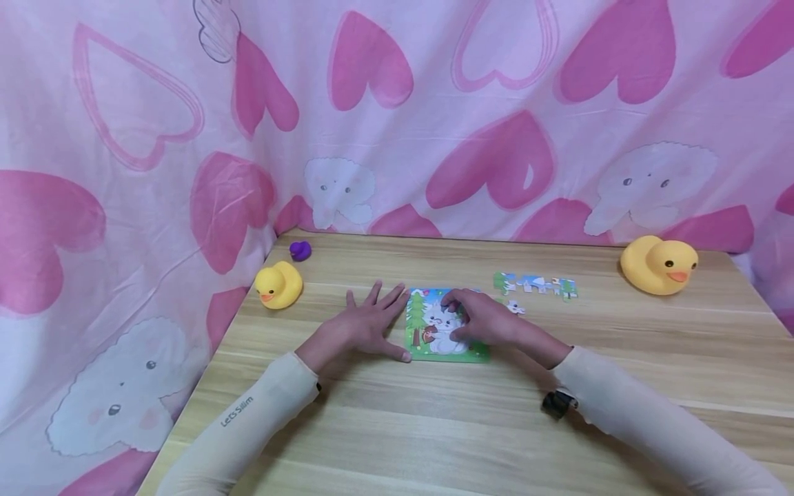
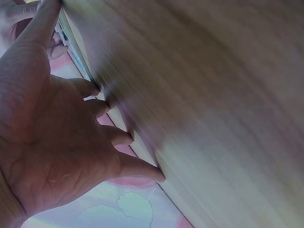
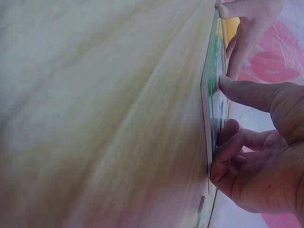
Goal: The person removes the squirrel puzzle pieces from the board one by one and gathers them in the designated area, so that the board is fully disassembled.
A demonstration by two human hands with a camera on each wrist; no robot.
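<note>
Flat, squarish puzzle (image 1: 442, 346) between left hand (image 1: 366, 325) and right hand (image 1: 490, 320).
Cream sleeves (image 1: 248, 413), left lettered "Lets…", second word unclear. Wood-grain table (image 1: 434, 434). Left: spread, thumb at puzzle's edge. Right: fingers bent, tips on puzzle; whether pinching, cannot tell. Knobbed loose pieces (image 1: 567, 288) beyond. Rounded ducks (image 1: 648, 267). Creased heart-print cloth (image 1: 397, 148).

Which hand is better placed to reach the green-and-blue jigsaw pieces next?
Probably the right hand: it touches the square green-edged puzzle on the side nearer those jigsaw pieces. The left hand lies spread by the opposite edge.
</note>
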